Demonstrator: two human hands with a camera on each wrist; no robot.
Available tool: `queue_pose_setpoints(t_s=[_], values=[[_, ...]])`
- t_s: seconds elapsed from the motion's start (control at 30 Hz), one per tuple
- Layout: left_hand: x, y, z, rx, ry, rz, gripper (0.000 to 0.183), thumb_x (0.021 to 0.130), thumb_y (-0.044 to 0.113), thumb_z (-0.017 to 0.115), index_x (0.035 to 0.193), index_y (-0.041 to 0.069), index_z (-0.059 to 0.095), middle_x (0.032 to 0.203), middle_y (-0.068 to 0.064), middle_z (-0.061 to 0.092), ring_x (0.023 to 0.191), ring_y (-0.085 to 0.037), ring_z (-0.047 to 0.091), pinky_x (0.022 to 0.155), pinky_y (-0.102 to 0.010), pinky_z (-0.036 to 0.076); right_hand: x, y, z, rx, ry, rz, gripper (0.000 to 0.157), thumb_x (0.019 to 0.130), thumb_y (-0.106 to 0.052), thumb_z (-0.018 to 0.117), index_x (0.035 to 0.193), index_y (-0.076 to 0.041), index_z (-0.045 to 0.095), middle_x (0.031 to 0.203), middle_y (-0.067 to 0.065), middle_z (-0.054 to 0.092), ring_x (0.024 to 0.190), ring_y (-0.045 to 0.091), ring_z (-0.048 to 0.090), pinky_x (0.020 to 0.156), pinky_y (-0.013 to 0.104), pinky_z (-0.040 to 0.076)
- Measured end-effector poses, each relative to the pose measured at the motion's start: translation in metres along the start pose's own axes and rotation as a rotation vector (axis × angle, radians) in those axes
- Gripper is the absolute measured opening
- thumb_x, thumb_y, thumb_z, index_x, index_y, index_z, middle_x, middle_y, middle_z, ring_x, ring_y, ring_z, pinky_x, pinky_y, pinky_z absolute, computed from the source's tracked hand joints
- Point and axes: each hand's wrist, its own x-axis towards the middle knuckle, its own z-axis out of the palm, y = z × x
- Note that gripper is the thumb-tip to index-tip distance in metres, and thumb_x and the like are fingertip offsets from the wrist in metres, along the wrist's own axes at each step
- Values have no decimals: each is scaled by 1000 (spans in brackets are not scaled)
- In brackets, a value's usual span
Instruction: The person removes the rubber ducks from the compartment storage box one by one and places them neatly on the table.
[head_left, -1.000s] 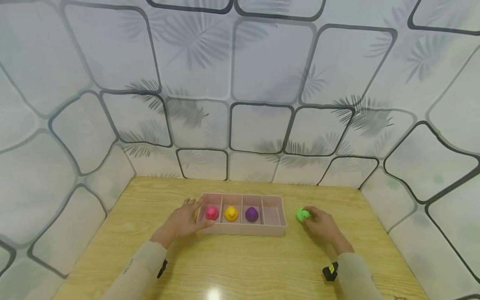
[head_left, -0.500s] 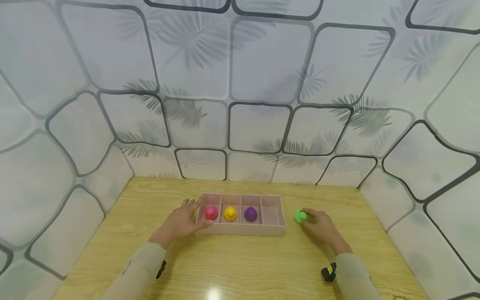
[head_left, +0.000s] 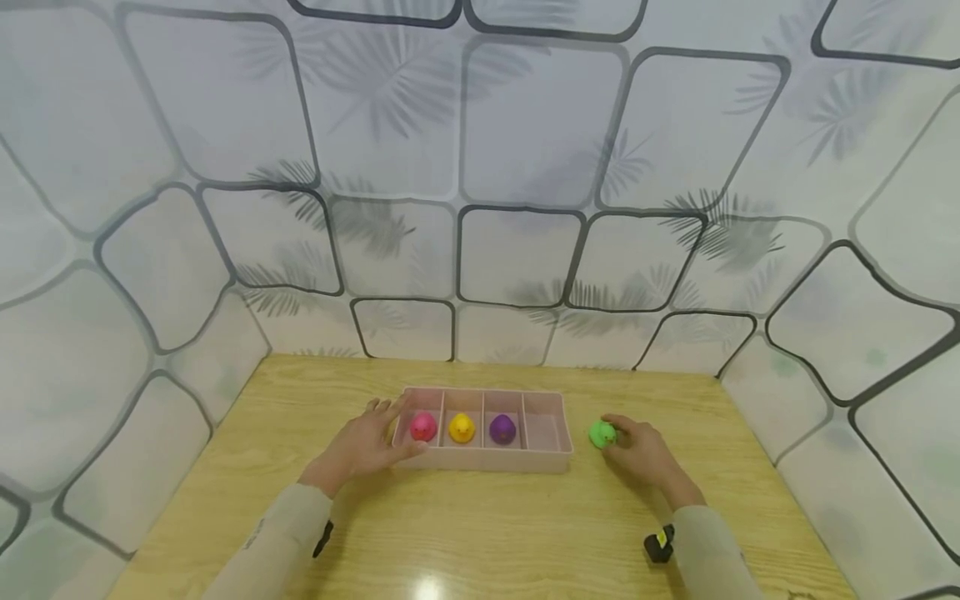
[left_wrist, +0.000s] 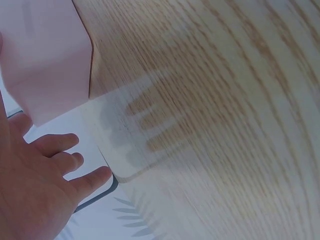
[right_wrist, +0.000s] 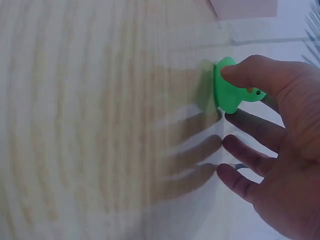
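Thumb and fingers of the right hand (head_left: 641, 450) grasp a green duck (head_left: 602, 434) just right of a pink box (head_left: 546, 421), toward the back right corner of the wooden tabletop (head_left: 480, 533). From the right wrist we see the thumb laid across the toy's side and two lower fingers off it; whether its base touches the wood we cannot tell for sure. Compared with a second ago, we find the duck slightly lower in the head view and a touch closer to the box, the hand having shifted along with it; in the last half second both have barely moved. The left hand (head_left: 360, 442) still grips the box's left end between thumb and index finger, its other fingers spread. A pink duck (head_left: 423, 427), a yellow duck (head_left: 461, 428) and a purple duck (head_left: 502, 430) sit, unchanged, one each in the three left compartments. Behind the tabletop's back edge, we see a wall (head_left: 521, 250) patterned with palm fronds.
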Motion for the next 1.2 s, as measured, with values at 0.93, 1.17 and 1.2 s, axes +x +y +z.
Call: queue_pose_setpoints(t_s=[0.93, 1.17, 1.2], values=[[-1, 1, -2, -3, 18, 23, 100, 93, 70, 64, 168, 13, 29, 159, -33, 44, 149, -62, 34, 109, -77, 40, 17, -71, -9, 20, 85, -234, 51, 99, -17, 75, 147, -6, 60, 146, 21, 63, 125, 44, 64, 101, 66, 52], [0, 1, -3, -8, 23, 20, 100, 92, 71, 64, 167, 13, 31, 160, -32, 44, 149, -62, 34, 110, -77, 40, 22, -88, -1, 61, 101, -288, 51, 95, -10, 78, 142, -3, 63, 138, 20, 68, 111, 36, 69, 93, 59, 57], [0, 2, -3, -9, 22, 19, 100, 92, 71, 64, 167, 14, 31, 160, -31, 44, 150, -62, 34, 110, -77, 39, 22, -90, 1, 64, 97, -292, 50, 95, -10, 78, 142, -4, 64, 138, 20, 68, 110, 35, 69, 92, 58, 57]])
